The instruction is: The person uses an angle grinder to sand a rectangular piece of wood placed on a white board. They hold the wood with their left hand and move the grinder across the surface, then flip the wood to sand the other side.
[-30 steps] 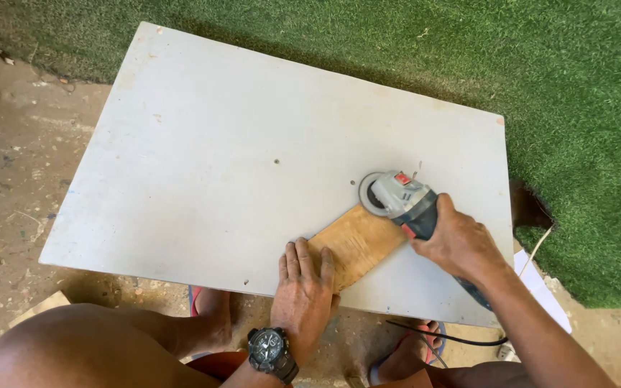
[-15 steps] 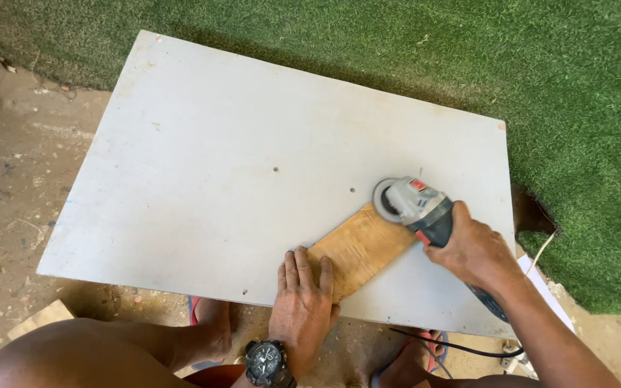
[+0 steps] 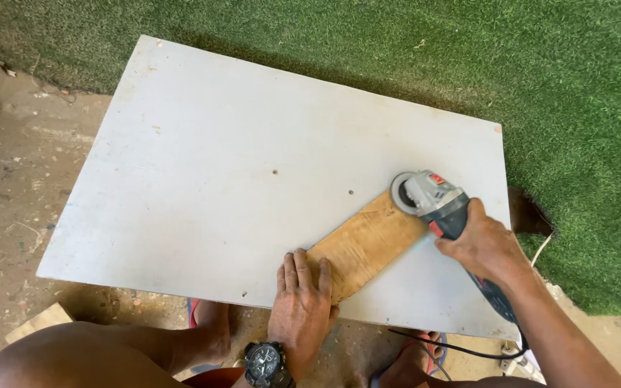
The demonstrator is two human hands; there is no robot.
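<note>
Wooden plank point(image 3: 365, 244) on white board point(image 3: 238, 179), beside artificial grass point(image 3: 576, 86).

Counts on the white board point(image 3: 253, 179)
One wooden plank point(image 3: 364, 244) and one angle grinder point(image 3: 433, 201) near its right edge; two hands, one wristwatch point(image 3: 265, 364).

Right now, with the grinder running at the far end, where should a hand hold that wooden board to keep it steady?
Probably at the near end of the wooden board, coming from the table's near edge, palm flat on top. The board is thin and lies flat on the white tabletop, and the angle grinder held by the right hand is at the far end. The left hand presses there.
</note>
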